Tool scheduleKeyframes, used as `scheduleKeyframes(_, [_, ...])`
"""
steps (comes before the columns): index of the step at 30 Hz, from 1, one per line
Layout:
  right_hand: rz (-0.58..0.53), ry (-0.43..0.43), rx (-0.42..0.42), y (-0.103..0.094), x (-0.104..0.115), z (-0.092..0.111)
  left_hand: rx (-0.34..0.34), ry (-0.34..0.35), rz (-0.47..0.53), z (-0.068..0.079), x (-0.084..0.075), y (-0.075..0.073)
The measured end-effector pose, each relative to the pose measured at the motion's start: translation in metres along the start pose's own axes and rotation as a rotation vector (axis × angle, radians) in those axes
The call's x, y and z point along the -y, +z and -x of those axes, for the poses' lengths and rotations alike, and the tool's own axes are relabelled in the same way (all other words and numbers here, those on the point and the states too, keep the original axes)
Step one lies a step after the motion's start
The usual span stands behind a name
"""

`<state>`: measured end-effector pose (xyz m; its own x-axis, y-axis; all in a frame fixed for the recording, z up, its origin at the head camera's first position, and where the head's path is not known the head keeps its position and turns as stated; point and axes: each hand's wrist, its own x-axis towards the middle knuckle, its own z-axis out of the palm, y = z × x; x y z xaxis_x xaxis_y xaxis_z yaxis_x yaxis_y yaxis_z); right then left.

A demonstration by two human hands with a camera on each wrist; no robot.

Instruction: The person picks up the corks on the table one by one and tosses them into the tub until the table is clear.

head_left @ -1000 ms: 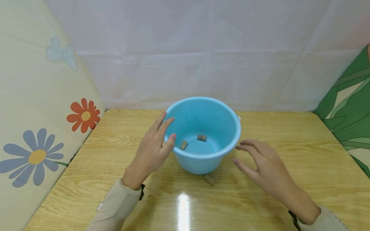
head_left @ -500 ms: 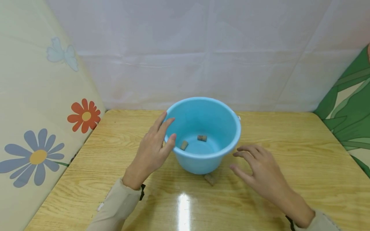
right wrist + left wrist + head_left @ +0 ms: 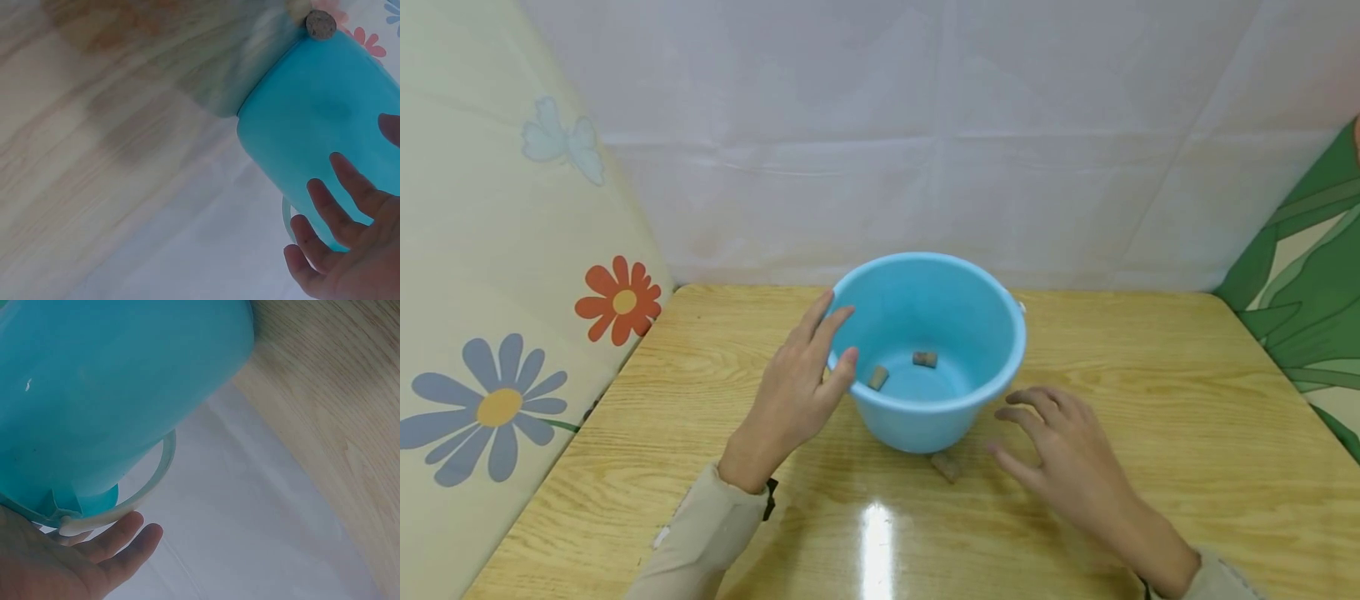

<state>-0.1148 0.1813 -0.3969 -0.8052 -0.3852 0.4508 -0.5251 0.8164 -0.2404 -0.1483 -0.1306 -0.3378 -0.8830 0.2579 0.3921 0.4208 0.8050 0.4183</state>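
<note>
A light blue plastic bucket (image 3: 927, 407) stands upright on the wooden table, two corks inside: one cork (image 3: 925, 359) on the bottom, another cork (image 3: 877, 377) by the left wall. A third cork (image 3: 945, 467) lies on the table at the bucket's front base. My left hand (image 3: 796, 379) rests at the left rim, thumb and fingers spread. In the left wrist view its fingertips lie beside the white handle (image 3: 140, 494). My right hand (image 3: 1067, 458) hovers right of the bucket, holding nothing, with fingers apart and slightly bent toward the table cork.
The glossy wooden table (image 3: 700, 358) ends at a pale cloth backdrop (image 3: 850, 167). Flower-printed panel (image 3: 460, 250) borders the left side, a green leaf panel (image 3: 1315, 275) the right.
My right hand has drifted left and slightly down, closer to the cork on the table. My left hand and the bucket have stayed in place.
</note>
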Motion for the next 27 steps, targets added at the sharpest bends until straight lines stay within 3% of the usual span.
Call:
scheduleKeyframes(11, [0.021,-0.059,-0.024,0.014,0.004,0.005,0.008,-0.010,0.003,0.001,0.000,0.000])
scheduleKeyframes(27, [0.028,-0.030,0.037,0.026,0.012,0.013,0.012,-0.017,0.012,0.001,0.000,0.001])
